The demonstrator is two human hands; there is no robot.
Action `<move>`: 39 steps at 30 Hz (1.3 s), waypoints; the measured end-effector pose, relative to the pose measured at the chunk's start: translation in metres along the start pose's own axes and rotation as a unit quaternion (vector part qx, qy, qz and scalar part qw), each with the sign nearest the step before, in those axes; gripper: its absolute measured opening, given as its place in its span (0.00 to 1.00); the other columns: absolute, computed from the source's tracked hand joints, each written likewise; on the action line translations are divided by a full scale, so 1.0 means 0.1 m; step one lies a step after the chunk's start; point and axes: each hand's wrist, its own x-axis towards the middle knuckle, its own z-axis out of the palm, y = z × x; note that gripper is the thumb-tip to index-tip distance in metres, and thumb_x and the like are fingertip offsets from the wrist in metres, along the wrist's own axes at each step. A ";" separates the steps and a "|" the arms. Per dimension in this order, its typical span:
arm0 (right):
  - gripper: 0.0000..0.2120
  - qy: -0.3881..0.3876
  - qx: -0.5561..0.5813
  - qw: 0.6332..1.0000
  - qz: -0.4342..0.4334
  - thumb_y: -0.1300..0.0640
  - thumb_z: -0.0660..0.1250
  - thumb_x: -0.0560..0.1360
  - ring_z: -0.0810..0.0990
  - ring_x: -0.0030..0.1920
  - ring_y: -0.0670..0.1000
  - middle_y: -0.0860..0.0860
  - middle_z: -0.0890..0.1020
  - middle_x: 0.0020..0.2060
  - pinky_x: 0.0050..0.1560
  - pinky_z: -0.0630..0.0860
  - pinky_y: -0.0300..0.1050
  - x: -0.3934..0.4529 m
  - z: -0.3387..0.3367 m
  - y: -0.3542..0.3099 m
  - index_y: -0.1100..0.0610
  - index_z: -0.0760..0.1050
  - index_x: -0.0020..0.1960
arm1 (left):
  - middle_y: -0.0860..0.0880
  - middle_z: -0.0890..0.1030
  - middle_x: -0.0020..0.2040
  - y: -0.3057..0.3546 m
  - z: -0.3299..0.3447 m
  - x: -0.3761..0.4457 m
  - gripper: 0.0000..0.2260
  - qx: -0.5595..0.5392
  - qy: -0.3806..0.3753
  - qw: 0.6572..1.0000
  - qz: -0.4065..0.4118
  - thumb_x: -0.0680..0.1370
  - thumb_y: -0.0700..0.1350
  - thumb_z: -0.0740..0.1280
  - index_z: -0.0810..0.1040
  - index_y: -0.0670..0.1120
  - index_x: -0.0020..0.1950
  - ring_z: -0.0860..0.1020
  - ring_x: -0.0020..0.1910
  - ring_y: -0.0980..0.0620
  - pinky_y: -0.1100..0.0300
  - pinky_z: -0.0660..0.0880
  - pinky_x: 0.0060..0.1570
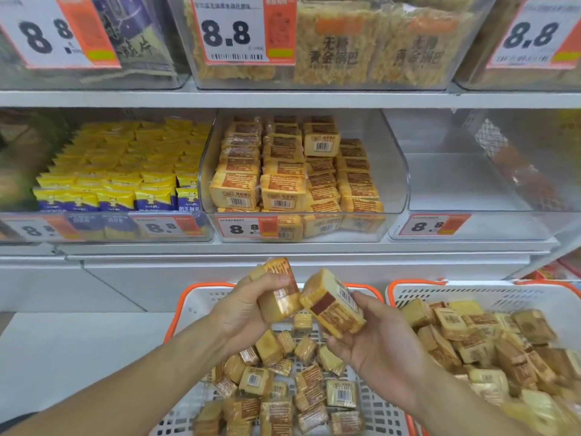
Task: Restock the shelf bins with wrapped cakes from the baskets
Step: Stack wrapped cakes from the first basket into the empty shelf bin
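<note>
Got 1 wrapped cake (278, 291) gripped in my left hand (242, 309) and another cake (333, 303) in my right hand (377, 344), fingers closed around each, the 2 touching above the near basket (201, 297). Cake bin (394, 171) sits straight ahead, far side, partly stocked.

Bright, even light — blurred, warped edges

A shop aisle. White shelves (283, 99) carry clear bins (399, 171) of wrapped snacks, each fronted by an orange-and-white price tag (245, 229) reading 8.8, some with barcodes. At six o'clock, two orange-rimmed white baskets (408, 283) hold loose wrapped cakes (341, 393) for stocking.
</note>
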 end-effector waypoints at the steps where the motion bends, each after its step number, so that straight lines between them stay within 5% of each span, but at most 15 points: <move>1: 0.18 0.003 -0.003 1.000 -0.003 0.53 0.62 0.80 0.81 0.43 0.58 0.63 0.81 0.50 0.36 0.81 0.47 0.01 -0.01 -0.01 0.63 0.77 0.64 | 0.43 0.81 0.43 0.00 -0.02 0.04 0.24 -0.005 0.004 1.000 -0.001 0.58 0.44 0.78 0.80 0.40 0.52 0.81 0.40 0.47 0.56 0.80 0.35; 5: 0.16 0.035 -0.001 0.999 -0.011 0.52 0.60 0.82 0.82 0.36 0.54 0.60 0.82 0.45 0.34 0.78 0.46 0.04 -0.05 -0.03 0.62 0.77 0.61 | 0.42 0.80 0.52 0.00 -0.06 0.12 0.27 0.041 -0.015 0.999 0.003 0.65 0.44 0.78 0.82 0.40 0.63 0.78 0.55 0.41 0.57 0.81 0.42; 8: 0.15 0.060 0.004 0.998 -0.022 0.52 0.61 0.81 0.78 0.39 0.54 0.59 0.81 0.45 0.34 0.77 0.46 0.06 -0.10 -0.06 0.60 0.77 0.61 | 0.43 0.82 0.50 0.04 -0.09 0.13 0.26 0.100 -0.032 0.994 0.022 0.68 0.40 0.75 0.78 0.38 0.65 0.82 0.50 0.45 0.59 0.80 0.44; 13: 0.15 0.074 0.002 0.996 -0.057 0.53 0.59 0.82 0.78 0.38 0.54 0.60 0.80 0.45 0.30 0.76 0.44 0.06 -0.14 -0.15 0.61 0.77 0.61 | 0.44 0.82 0.61 0.07 -0.14 0.11 0.31 0.135 -0.083 0.987 0.038 0.67 0.30 0.74 0.75 0.42 0.69 0.83 0.54 0.45 0.55 0.81 0.48; 21: 0.19 0.102 -0.064 0.988 -0.092 0.52 0.56 0.85 0.76 0.40 0.55 0.60 0.81 0.45 0.33 0.75 0.46 0.16 -0.13 -0.04 0.64 0.79 0.60 | 0.33 0.78 0.53 -0.06 -0.18 0.14 0.31 0.174 -0.123 0.976 0.038 0.71 0.22 0.71 0.65 0.45 0.66 0.81 0.48 0.41 0.56 0.80 0.42; 26: 0.19 0.125 -0.125 0.977 -0.118 0.50 0.57 0.85 0.77 0.38 0.53 0.58 0.83 0.41 0.36 0.75 0.47 0.26 -0.14 0.03 0.63 0.80 0.55 | 0.36 0.79 0.64 -0.22 -0.20 0.18 0.31 0.174 -0.099 0.979 0.022 0.72 0.32 0.74 0.68 0.46 0.72 0.80 0.61 0.35 0.46 0.80 0.57; 31: 0.23 0.168 -0.097 0.971 -0.141 0.48 0.60 0.84 0.78 0.41 0.55 0.60 0.79 0.47 0.33 0.75 0.46 0.44 -0.21 0.08 0.68 0.70 0.66 | 0.37 0.75 0.71 -0.10 -0.36 0.34 0.37 0.093 -0.139 0.981 -0.096 0.68 0.53 0.81 0.72 0.50 0.75 0.75 0.68 0.34 0.36 0.75 0.64; 33: 0.23 0.160 -0.075 0.973 -0.147 0.47 0.61 0.84 0.77 0.38 0.53 0.59 0.79 0.46 0.33 0.73 0.46 0.50 -0.25 0.06 0.67 0.69 0.65 | 0.35 0.73 0.72 -0.06 -0.33 0.44 0.33 0.088 -0.133 0.980 -0.122 0.74 0.57 0.75 0.71 0.46 0.75 0.73 0.70 0.34 0.35 0.73 0.66; 36: 0.15 0.156 -0.093 0.968 -0.172 0.48 0.62 0.83 0.78 0.37 0.51 0.55 0.81 0.42 0.33 0.71 0.45 0.51 -0.27 -0.03 0.59 0.72 0.59 | 0.34 0.77 0.68 -0.01 -0.19 0.62 0.28 0.079 -0.094 0.981 -0.150 0.81 0.61 0.57 0.74 0.42 0.71 0.78 0.65 0.34 0.39 0.77 0.62; 39: 0.12 0.176 -0.121 0.957 -0.197 0.48 0.63 0.82 0.79 0.37 0.49 0.53 0.82 0.42 0.32 0.72 0.44 0.53 -0.29 -0.16 0.57 0.73 0.56 | 0.35 0.81 0.62 0.05 -0.03 0.81 0.28 0.083 -0.077 0.981 -0.156 0.82 0.62 0.53 0.79 0.43 0.65 0.84 0.53 0.37 0.46 0.83 0.47</move>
